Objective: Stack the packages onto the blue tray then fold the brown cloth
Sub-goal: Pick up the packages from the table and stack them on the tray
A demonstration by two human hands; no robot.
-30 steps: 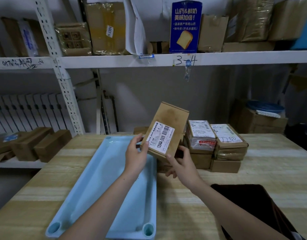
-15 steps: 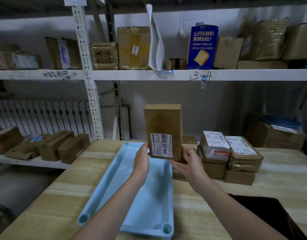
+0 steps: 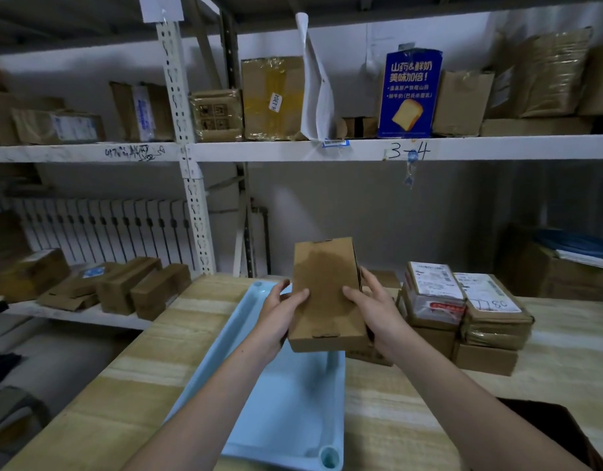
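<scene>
I see the L hand clamped on the left edge of a plain cardboard package, thumb on top face, fingers underneath. Pkg sits between both palms, tilted, held in air above the far end of the blue tray on the wooden table. R hand grips the right edge, thumb on top too. Further right: stack of labelled packages on table. Brown cloth at bottom-right corner, partly cut off.

Matt brown cardboard package, smooth pale-blue plastic tray, wood-grain table, glossy tape-wrapped parcels
</scene>
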